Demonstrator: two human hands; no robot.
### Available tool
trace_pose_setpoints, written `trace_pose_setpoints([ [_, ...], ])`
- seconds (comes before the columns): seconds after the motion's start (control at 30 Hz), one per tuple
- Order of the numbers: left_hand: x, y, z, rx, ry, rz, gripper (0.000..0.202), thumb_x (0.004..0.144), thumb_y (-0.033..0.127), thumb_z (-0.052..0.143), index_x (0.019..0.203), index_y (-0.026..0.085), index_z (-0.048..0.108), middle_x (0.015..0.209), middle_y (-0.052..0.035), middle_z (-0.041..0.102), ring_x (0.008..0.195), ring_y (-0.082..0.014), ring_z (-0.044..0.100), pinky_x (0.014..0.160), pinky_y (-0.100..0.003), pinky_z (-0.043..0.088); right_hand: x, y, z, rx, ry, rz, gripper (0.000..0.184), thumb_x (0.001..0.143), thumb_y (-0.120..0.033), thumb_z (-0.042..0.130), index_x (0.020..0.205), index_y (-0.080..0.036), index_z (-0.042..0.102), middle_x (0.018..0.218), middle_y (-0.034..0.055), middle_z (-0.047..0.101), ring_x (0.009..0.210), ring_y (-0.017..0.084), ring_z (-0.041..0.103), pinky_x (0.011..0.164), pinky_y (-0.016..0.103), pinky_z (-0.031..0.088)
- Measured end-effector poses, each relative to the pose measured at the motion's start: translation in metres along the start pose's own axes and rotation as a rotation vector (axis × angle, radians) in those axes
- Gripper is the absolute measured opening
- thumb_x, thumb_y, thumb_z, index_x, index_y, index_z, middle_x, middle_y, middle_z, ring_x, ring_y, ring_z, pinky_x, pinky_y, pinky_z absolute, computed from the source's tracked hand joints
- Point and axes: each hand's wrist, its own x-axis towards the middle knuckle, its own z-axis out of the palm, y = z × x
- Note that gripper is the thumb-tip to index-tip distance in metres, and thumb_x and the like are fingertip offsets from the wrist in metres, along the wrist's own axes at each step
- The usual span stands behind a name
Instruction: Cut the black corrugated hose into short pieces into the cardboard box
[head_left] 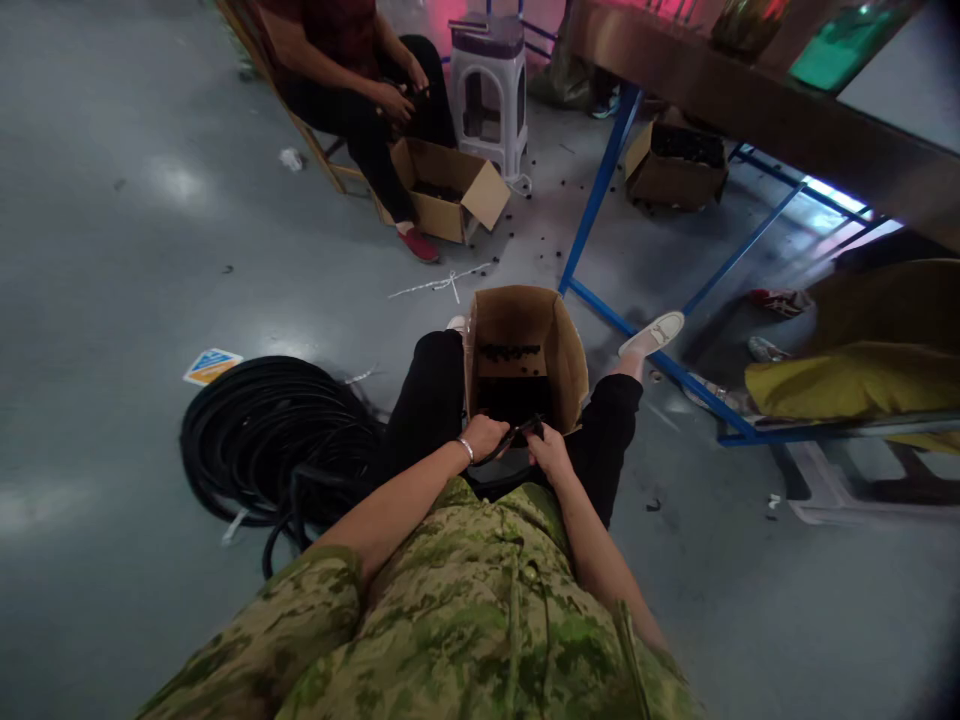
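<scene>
Up right, blue-framed table [750, 110]. On the floor to the left, coiled black hose [262, 440]. Between the knees, open cardboard box [570, 360], blocking the way forward. At its near rim, left hand [484, 437] and right hand [550, 452], both clamped on short black piece [523, 430].

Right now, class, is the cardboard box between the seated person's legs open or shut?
Open: the cardboard box has its flaps standing up, and small dark pieces show on the bottom inside.
</scene>
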Motion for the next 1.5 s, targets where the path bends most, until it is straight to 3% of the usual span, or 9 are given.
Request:
trace_pose_setpoints([
  [0.17, 0.003, 0.002, 0.002, -0.051, 0.008, -0.083, 0.037, 0.093, 0.040, 0.041, 0.090, 0.015, 0.068, 0.084, -0.0134, 0.073, 0.080, -0.0247, 0.071, 0.070, -0.031, 0.048, -0.002, -0.001, -0.004, 0.277, -0.030, -0.081, 0.022, 0.075, -0.035, 0.059, 0.092, -0.020, 0.056, 0.052, -0.0096, 0.049, 0.044, 0.010, 0.049, 0.048, 0.021, 0.040],
  [0.4, 0.007, -0.003, 0.013, -0.152, 0.092, -0.175, 0.039, 0.093, 0.042, 0.039, 0.090, 0.016, 0.068, 0.085, -0.0120, 0.073, 0.078, -0.0232, 0.069, 0.069, -0.030, 0.045, -0.006, -0.002, -0.008, 0.662, -0.216, 0.034, 0.037, 0.078, -0.050, 0.066, 0.097, -0.019, 0.059, 0.064, -0.0033, 0.058, 0.057, 0.014, 0.059, 0.055, 0.025, 0.046],
  [0.53, 0.008, -0.005, 0.019, -0.189, 0.093, -0.179, 0.038, 0.092, 0.043, 0.040, 0.091, 0.017, 0.068, 0.084, -0.0098, 0.073, 0.076, -0.0218, 0.067, 0.067, -0.029, 0.044, -0.005, -0.002, -0.006, 0.715, -0.225, 0.051, 0.039, 0.074, -0.049, 0.071, 0.095, -0.018, 0.060, 0.059, -0.0046, 0.054, 0.055, 0.014, 0.059, 0.053, 0.025, 0.045],
  [0.67, 0.006, -0.004, 0.017, -0.234, 0.099, -0.196, 0.036, 0.091, 0.043, 0.043, 0.091, 0.019, 0.069, 0.080, -0.0074, 0.072, 0.073, -0.0203, 0.065, 0.064, -0.027, 0.042, -0.005, -0.004, -0.003, 0.644, -0.171, 0.038, 0.042, 0.073, -0.052, 0.070, 0.095, -0.017, 0.059, 0.056, -0.0061, 0.052, 0.051, 0.013, 0.058, 0.053, 0.025, 0.045],
  [0.97, 0.005, -0.003, 0.015, -0.217, 0.070, -0.179, 0.035, 0.090, 0.042, 0.044, 0.089, 0.018, 0.069, 0.075, -0.0063, 0.070, 0.069, -0.0189, 0.063, 0.061, -0.026, 0.039, -0.006, -0.004, 0.005, 0.282, 0.013, -0.070, 0.040, 0.084, -0.054, 0.050, 0.105, -0.020, 0.053, 0.044, -0.0118, 0.044, 0.037, 0.011, 0.050, 0.044, 0.021, 0.038],
  [1.17, 0.007, 0.000, 0.018, -0.250, 0.052, -0.219, 0.030, 0.088, 0.040, 0.047, 0.093, 0.019, 0.068, 0.076, -0.0053, 0.070, 0.071, -0.0191, 0.064, 0.062, -0.026, 0.041, -0.001, -0.003, 0.007, 0.175, 0.031, -0.070, 0.037, 0.086, -0.053, 0.045, 0.100, -0.021, 0.054, 0.041, -0.0116, 0.040, 0.033, 0.011, 0.046, 0.037, 0.020, 0.033],
  [1.33, 0.005, 0.002, 0.011, -0.351, 0.079, -0.223, 0.023, 0.086, 0.036, 0.053, 0.099, 0.022, 0.063, 0.082, -0.0030, 0.070, 0.078, -0.0187, 0.066, 0.065, -0.025, 0.044, 0.000, -0.004, 0.009, -0.009, 0.077, -0.126, 0.037, 0.088, -0.050, 0.043, 0.105, -0.021, 0.058, 0.041, -0.0096, 0.042, 0.034, 0.012, 0.046, 0.037, 0.022, 0.035],
  [1.5, 0.006, 0.006, -0.001, -0.309, 0.046, -0.189, 0.022, 0.084, 0.031, 0.056, 0.102, 0.019, 0.060, 0.096, -0.0068, 0.069, 0.087, -0.0209, 0.067, 0.074, -0.027, 0.048, -0.004, -0.002, 0.001, -0.171, 0.156, -0.162, 0.040, 0.090, -0.048, 0.042, 0.115, -0.022, 0.061, 0.045, -0.0073, 0.046, 0.036, 0.014, 0.050, 0.040, 0.023, 0.039],
])
